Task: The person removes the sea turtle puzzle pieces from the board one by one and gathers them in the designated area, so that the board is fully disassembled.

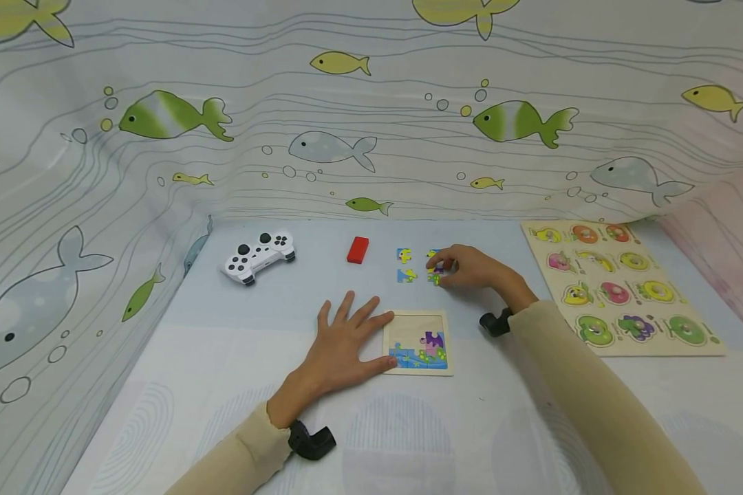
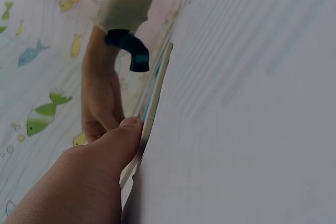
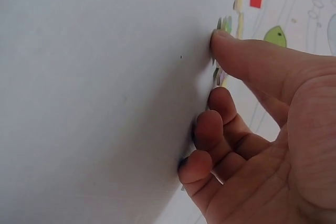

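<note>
**Held the wooden tray (image 1: 411, 324) in place, placed fingers at the loose puzzle pieces (image 1: 406, 276)**

Spread the left hand (image 1: 337, 352) at nine o'clock of the tray, with fingers straight and nothing grasped. Rested the thumb upon the tray's edge near the seven o'clock corner and the index fingertip at the ten o'clock corner, most probably to prevent any sliding on the surface (image 1: 272, 337).

Placed the right hand (image 1: 473, 267) above the tray, towards one o'clock, with fingers bent and thumb apart from index finger, seemingly touching pieces on the three o'clock side of the group. Could not tell, from the head view or the right wrist view, about any real pinch on a piece.

Had the tray lying flat, with fitted pieces (image 1: 408, 360) along the six o'clock side and a purple piece (image 1: 433, 339) higher, towards three. Showed bare wood at twelve o'clock. Grouped the loose puzzle pieces just beyond, at twelve, perhaps for easy picking and comparing.

Set the red block (image 1: 358, 250) at eleven o'clock, the white controller (image 1: 259, 258) at ten and the fruit board (image 1: 622, 261) between two and three, all apart from the tray, perhaps for leaving free space to both hands.
</note>
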{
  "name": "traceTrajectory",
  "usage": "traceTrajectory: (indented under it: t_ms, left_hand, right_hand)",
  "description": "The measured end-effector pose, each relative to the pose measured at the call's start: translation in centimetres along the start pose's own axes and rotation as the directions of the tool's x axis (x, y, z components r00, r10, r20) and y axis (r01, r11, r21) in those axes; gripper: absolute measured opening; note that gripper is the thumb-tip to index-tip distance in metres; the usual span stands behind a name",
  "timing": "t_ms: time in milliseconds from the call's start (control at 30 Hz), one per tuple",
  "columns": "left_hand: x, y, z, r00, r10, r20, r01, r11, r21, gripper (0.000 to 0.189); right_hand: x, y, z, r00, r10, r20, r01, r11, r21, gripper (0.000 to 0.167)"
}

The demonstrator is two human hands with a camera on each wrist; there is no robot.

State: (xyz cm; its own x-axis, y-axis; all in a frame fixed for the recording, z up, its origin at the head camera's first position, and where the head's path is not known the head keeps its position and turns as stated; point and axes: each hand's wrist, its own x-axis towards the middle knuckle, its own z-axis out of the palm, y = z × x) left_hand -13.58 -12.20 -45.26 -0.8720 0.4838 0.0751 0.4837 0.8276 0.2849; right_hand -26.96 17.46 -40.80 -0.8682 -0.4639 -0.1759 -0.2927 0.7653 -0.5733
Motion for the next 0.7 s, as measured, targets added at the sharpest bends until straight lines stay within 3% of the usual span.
traceTrajectory:
  t_ms: [367, 700]
  left_hand:
    - [0.0, 0.0, 0.2, 1.0, 0.005, -0.007, -0.005, 1.0, 0.003, 0.078]
    - [0.1, 0.0, 0.0, 1.0, 0.013, -0.01, -0.013, 1.0, 0.009, 0.078]
  right_hand:
    - [-0.1, 0.1, 0.3, 1.0, 0.018, -0.02, -0.018, 1.0, 0.006, 0.038]
    - [-1.2, 0.8, 0.6, 0.996, -0.039, -0.076, 0.043, 0.998, 0.049, 0.039]
